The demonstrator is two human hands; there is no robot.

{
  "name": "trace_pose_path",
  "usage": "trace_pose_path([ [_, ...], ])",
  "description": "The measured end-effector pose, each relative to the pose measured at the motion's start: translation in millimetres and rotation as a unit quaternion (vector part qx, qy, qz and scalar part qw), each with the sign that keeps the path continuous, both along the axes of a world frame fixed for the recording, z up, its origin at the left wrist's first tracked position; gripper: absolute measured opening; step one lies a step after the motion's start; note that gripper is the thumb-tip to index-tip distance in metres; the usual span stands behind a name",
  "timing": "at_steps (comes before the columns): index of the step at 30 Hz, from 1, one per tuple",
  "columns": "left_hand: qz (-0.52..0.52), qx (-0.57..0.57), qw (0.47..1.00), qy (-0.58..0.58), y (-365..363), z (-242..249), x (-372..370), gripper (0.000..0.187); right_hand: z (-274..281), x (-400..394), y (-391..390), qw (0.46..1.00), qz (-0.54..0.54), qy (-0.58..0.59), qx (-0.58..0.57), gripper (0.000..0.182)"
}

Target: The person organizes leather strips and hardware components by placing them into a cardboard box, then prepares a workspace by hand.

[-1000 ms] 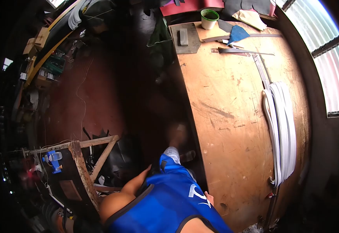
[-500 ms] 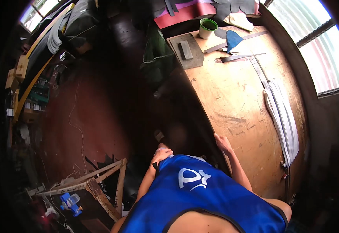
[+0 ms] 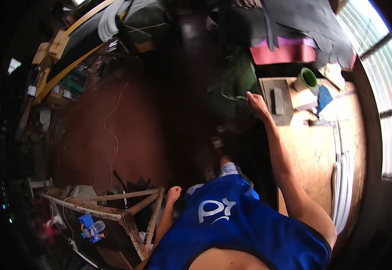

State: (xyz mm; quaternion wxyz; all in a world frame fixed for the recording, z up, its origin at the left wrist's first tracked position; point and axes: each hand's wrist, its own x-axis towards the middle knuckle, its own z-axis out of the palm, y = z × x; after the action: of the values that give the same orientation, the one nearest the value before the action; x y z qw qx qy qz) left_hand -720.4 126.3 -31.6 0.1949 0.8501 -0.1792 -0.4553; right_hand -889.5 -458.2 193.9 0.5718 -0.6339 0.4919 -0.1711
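My right hand [image 3: 257, 105] is stretched forward over the table's left edge, its fingers curled with nothing visible in them. Right beside it on the wooden table [image 3: 304, 148] lies a dark flat board [image 3: 287, 105] with a grey rectangular block [image 3: 278, 101] on top. A dark green plastic sheet or bag [image 3: 238, 81], blurred, hangs just beyond my fingers. Low at my left side, my left hand [image 3: 174, 193] is loosely closed, and I see nothing in it. It is nearest the wooden frame [image 3: 158, 211] of a stand.
A green-rimmed pot [image 3: 305, 79], a blue scrap [image 3: 324, 100] and a bundle of white strips [image 3: 343, 189] are on the table. Dark sheets [image 3: 290, 22] are piled behind it. A plastic bottle [image 3: 96, 227] lies at lower left; a thin cord [image 3: 106, 121] crosses the reddish floor.
My right hand has left the table's edge and reached forward toward the board. My left hand has come off my thigh and hangs out to the left. The view has shifted forward and left.
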Motion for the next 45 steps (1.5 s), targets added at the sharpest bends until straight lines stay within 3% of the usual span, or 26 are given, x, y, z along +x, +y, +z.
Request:
trace_pose_path([
  [2,0.065,-0.037,0.997,0.005,-5.3,-0.1,13.9,0.032,-37.1,33.4,-56.3,0.999,0.005,0.025,-0.043,0.047],
  [3,0.083,-0.034,0.996,-0.012,-10.4,16.4,15.3,0.031,-68.4,48.2,-85.1,0.999,-0.013,-0.042,0.010,0.041],
  [4,0.102,-0.030,0.994,-0.028,-17.8,32.7,14.6,0.030,-89.4,58.5,-108.8,0.998,-0.026,-0.032,0.055,0.039],
  [5,0.132,-0.027,0.990,-0.036,-23.7,44.8,14.4,0.030,-129.9,63.5,-133.4,0.985,-0.046,0.127,-0.112,0.041],
  [6,0.144,-0.026,0.989,-0.037,-29.6,54.7,14.1,0.031,-125.3,67.3,-134.5,0.955,-0.013,0.236,-0.178,0.046],
  [7,0.153,-0.029,0.987,-0.038,-39.2,61.9,14.2,0.031,-137.8,69.7,-143.2,0.926,0.027,0.348,-0.145,0.058],
  [9,0.217,-0.049,0.971,-0.085,-55.5,70.0,0.4,0.031,-159.3,78.7,-152.7,0.927,0.026,0.353,-0.124,0.070],
  [10,0.296,-0.049,0.953,-0.044,-71.4,84.9,-9.0,0.030,-105.4,97.9,-130.2,0.932,0.020,0.354,-0.075,0.063],
  [11,0.376,-0.051,0.925,-0.009,-87.4,99.6,-19.2,0.029,-209.8,74.1,-182.6,0.895,0.159,0.320,-0.267,0.055],
  [12,0.437,-0.055,0.897,0.027,-96.1,105.4,-34.1,0.030,-196.8,79.8,-179.6,0.898,0.138,0.337,-0.246,0.050],
  [14,0.497,-0.058,0.862,0.077,-109.1,107.5,-58.6,0.030,-146.7,98.3,-161.2,0.933,0.121,0.253,-0.226,0.046],
  [15,0.515,-0.056,0.851,0.088,-111.8,106.4,-68.3,0.030,-125.8,108.2,-153.4,0.945,0.135,0.251,-0.162,0.040],
  [17,0.543,-0.050,0.832,0.104,-117.5,101.9,-80.6,0.030,-153.0,104.3,-176.6,0.983,-0.008,0.177,0.054,0.033],
  [19,0.553,-0.037,0.825,0.108,-115.9,97.7,-73.9,0.030,-204.6,88.3,-214.2,0.982,-0.055,0.178,0.036,0.030],
  [23,0.516,-0.017,0.851,0.092,-91.9,82.6,-21.6,0.031,-201.8,75.6,-211.3,0.971,-0.058,0.230,0.031,0.029],
  [27,0.337,0.035,0.941,0.002,-55.1,65.7,55.8,0.031,-184.6,99.4,-189.7,0.959,-0.041,0.279,0.024,0.029],
  [29,0.296,0.044,0.954,-0.036,-45.0,70.4,85.6,0.031,-177.5,116.0,-184.7,0.955,-0.029,0.294,0.029,0.029],
  [31,0.406,0.008,0.913,-0.035,-60.3,81.8,102.1,0.033,-177.3,135.6,-181.4,0.953,0.001,0.300,0.035,0.028],
  [33,0.590,-0.035,0.806,0.034,-98.1,125.9,109.6,0.041,-174.7,155.0,-182.0,0.952,0.029,0.303,0.036,0.028],
  [34,0.603,-0.050,0.794,0.057,-109.5,129.5,105.1,0.040,-170.7,162.6,-189.3,0.951,0.039,0.305,0.032,0.028],
  [37,0.558,-0.122,0.815,0.093,-142.4,118.7,94.3,0.038,-172.9,184.0,-190.0,0.948,0.096,0.302,0.040,0.028],
  [40,0.514,-0.219,0.828,0.053,-184.5,103.8,117.9,0.037,-169.0,216.3,-188.0,0.936,0.180,0.302,0.035,0.027],
  [44,0.559,-0.318,0.765,0.016,-217.6,88.0,120.2,0.035,-163.2,274.2,-165.1,0.889,0.334,0.312,0.041,0.027],
  [45,0.459,-0.172,0.871,-0.026,-218.0,86.4,114.5,0.032,-161.2,290.5,-149.3,0.871,0.375,0.314,0.046,0.027],
])
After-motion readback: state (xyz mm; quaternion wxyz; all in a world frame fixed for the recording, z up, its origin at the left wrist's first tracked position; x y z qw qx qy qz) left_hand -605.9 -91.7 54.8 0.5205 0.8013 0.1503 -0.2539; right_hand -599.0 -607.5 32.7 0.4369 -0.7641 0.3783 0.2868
